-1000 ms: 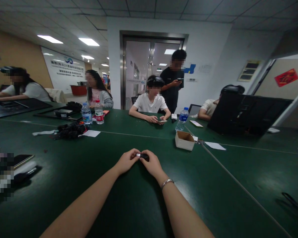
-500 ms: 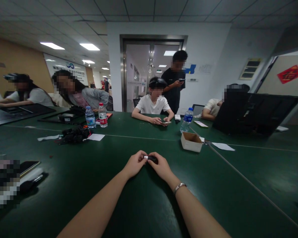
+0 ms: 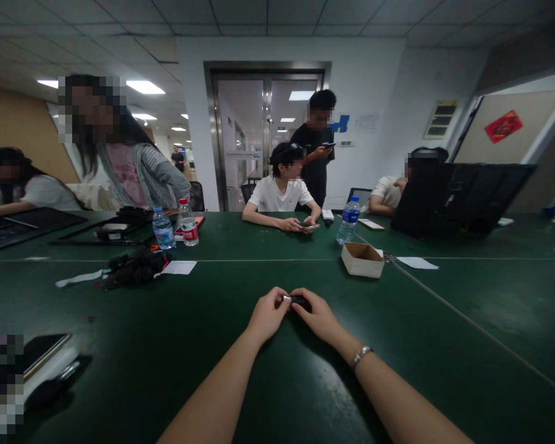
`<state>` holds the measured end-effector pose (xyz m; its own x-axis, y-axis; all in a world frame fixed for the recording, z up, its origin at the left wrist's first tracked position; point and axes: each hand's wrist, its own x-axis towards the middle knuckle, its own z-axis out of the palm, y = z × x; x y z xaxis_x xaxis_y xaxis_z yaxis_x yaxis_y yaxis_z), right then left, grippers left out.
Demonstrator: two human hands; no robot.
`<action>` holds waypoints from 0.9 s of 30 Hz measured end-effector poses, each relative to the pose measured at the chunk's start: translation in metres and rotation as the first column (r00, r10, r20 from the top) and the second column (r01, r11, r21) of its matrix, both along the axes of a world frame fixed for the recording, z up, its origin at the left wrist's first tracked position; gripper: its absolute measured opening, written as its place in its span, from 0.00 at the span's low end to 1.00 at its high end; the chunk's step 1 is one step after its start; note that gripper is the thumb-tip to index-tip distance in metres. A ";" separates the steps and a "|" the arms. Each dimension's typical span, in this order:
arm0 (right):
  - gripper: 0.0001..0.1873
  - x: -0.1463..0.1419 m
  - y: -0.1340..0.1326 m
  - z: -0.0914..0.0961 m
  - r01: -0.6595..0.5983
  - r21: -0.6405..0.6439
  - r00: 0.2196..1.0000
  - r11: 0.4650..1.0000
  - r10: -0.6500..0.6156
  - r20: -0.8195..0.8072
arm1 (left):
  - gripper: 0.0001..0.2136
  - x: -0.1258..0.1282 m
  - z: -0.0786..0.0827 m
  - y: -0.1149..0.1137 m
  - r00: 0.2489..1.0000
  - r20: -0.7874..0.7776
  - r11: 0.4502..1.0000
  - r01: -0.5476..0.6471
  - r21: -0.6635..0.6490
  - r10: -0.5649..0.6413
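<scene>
Over the green table, a small dark object [image 3: 301,301] with a shiny silver end lies between my two hands. Its kind is hard to make out. My left hand [image 3: 268,316] pinches the silver end between thumb and fingertips. The black body sits in the fingers of my right hand [image 3: 318,316], whose thumb presses along its near side. The fingertips of both hands nearly meet, and they partly cover the object. A silver bracelet [image 3: 361,356] circles my right wrist.
Ahead to the right is an open cardboard box [image 3: 361,262], with a water bottle [image 3: 348,221] behind it. Black cables [image 3: 136,266] and two bottles stand left. A phone [image 3: 46,354] lies near left. Several people sit or stand around the table [image 3: 166,345].
My view has shifted, so my hands appear slightly further right; both still hold the dark object. The person in the striped top at the left has risen from a leaning pose.
</scene>
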<state>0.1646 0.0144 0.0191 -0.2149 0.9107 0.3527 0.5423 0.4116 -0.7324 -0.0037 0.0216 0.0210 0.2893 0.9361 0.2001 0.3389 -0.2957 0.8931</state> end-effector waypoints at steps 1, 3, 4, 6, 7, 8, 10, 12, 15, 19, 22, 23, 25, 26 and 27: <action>0.11 0.000 0.000 0.000 0.001 0.002 1.000 1.000 -0.001 0.003 | 0.12 0.000 0.000 0.000 1.000 -0.004 1.000 0.002 -0.002 -0.002; 0.11 0.000 0.000 0.001 0.004 0.001 1.000 1.000 -0.004 0.010 | 0.12 0.000 0.001 0.000 1.000 -0.015 1.000 0.000 -0.004 -0.001; 0.11 0.000 0.000 0.001 0.005 -0.001 1.000 1.000 -0.005 0.013 | 0.12 0.000 0.001 0.000 1.000 -0.024 1.000 -0.001 -0.004 0.001; 0.11 0.000 -0.001 0.002 0.010 -0.002 1.000 1.000 -0.010 0.014 | 0.12 0.001 0.000 0.000 0.999 -0.043 1.000 -0.007 0.002 0.007; 0.11 0.000 -0.001 0.002 0.012 0.000 1.000 1.000 -0.012 0.015 | 0.12 0.001 -0.001 0.000 0.999 -0.051 1.000 -0.014 0.007 0.014; 0.11 0.000 -0.002 0.001 0.012 0.003 1.000 1.000 -0.012 0.017 | 0.12 0.001 -0.002 0.001 0.998 -0.057 1.000 -0.016 0.012 0.017; 0.11 0.000 -0.002 0.001 0.012 0.010 1.000 1.000 -0.012 0.015 | 0.12 0.002 -0.002 0.001 0.998 -0.060 1.000 -0.015 0.019 0.016; 0.11 0.001 -0.001 0.000 0.010 0.017 1.000 1.000 -0.010 0.007 | 0.12 0.001 -0.002 0.000 0.998 -0.055 1.000 -0.010 0.020 0.011; 0.11 0.001 -0.001 -0.002 0.007 0.019 1.000 1.000 -0.007 -0.001 | 0.13 0.000 -0.001 -0.001 0.999 -0.053 1.000 -0.007 0.010 0.007; 0.10 0.001 -0.002 -0.001 -0.011 0.042 1.000 0.999 0.011 0.013 | 0.13 -0.001 0.000 -0.002 0.998 -0.062 1.000 -0.007 -0.012 0.007; 0.10 0.000 -0.003 0.000 -0.012 0.062 0.999 0.998 0.010 0.036 | 0.14 -0.001 -0.001 -0.001 0.998 -0.062 1.000 -0.004 -0.009 0.003; 0.11 0.000 -0.003 0.000 -0.010 0.064 0.999 0.998 0.007 0.043 | 0.14 -0.001 -0.002 0.000 0.998 -0.062 1.000 -0.004 -0.006 0.004; 0.11 0.001 -0.002 -0.001 -0.005 0.068 0.998 0.998 0.001 0.058 | 0.14 -0.001 -0.003 0.001 0.997 -0.070 1.000 -0.010 -0.004 0.010; 0.11 0.001 -0.002 -0.001 -0.003 0.072 0.998 0.997 -0.001 0.065 | 0.14 -0.001 -0.004 0.001 0.997 -0.075 1.000 -0.016 -0.005 0.016; 0.11 0.001 -0.002 -0.002 -0.001 0.075 0.997 0.997 -0.005 0.075 | 0.14 -0.001 -0.005 0.001 0.997 -0.080 1.000 -0.021 -0.007 0.021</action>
